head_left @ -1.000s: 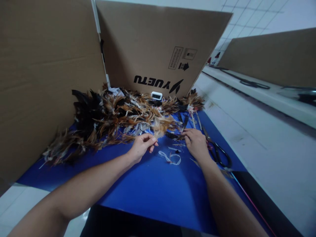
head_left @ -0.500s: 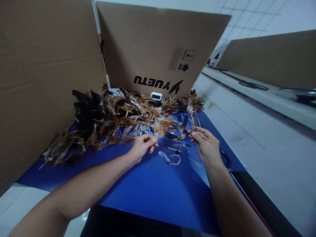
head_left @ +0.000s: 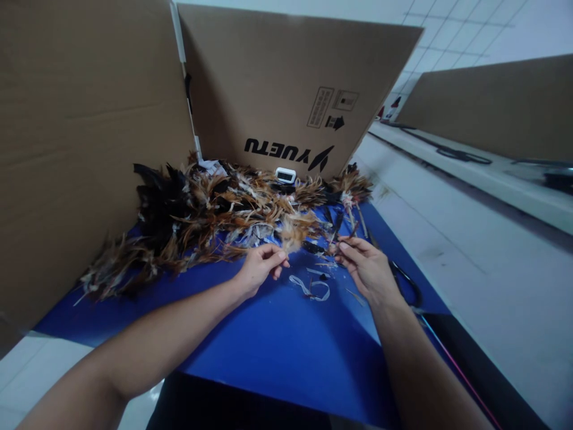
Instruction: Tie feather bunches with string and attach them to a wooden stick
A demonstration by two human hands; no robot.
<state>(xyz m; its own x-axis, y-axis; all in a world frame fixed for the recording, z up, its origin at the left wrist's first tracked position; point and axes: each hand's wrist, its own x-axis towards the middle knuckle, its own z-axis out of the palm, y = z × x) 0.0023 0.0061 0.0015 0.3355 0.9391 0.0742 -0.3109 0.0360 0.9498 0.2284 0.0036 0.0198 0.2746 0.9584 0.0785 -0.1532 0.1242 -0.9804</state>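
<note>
A blue mat point(head_left: 268, 334) is covering the white table point(head_left: 470, 269) — feathers point(head_left: 201, 215) heaped along its far edge against cardboard walls point(head_left: 89, 119). The left hand point(head_left: 259, 269) is pinching a tuft point(head_left: 290, 233); the right hand point(head_left: 367, 269) is pinching a thin feather point(head_left: 340, 224) beside scissors point(head_left: 409, 283).

My left grip point(head_left: 262, 269) rests on the mat point(head_left: 277, 340), which lies on the bench point(head_left: 470, 263) straight before me, and touches a feather tuft point(head_left: 290, 234) at its 1 o'clock. The feather heap point(head_left: 210, 209) spreads across the mat from 10 to 12 o'clock, against the cardboard screen point(head_left: 277, 77) behind it. My right grip point(head_left: 369, 269) sits at 3 o'clock of the left; a ribbon scrap point(head_left: 313, 288) lies between them. The scissors point(head_left: 405, 280) lie just right of my right grip.
</note>
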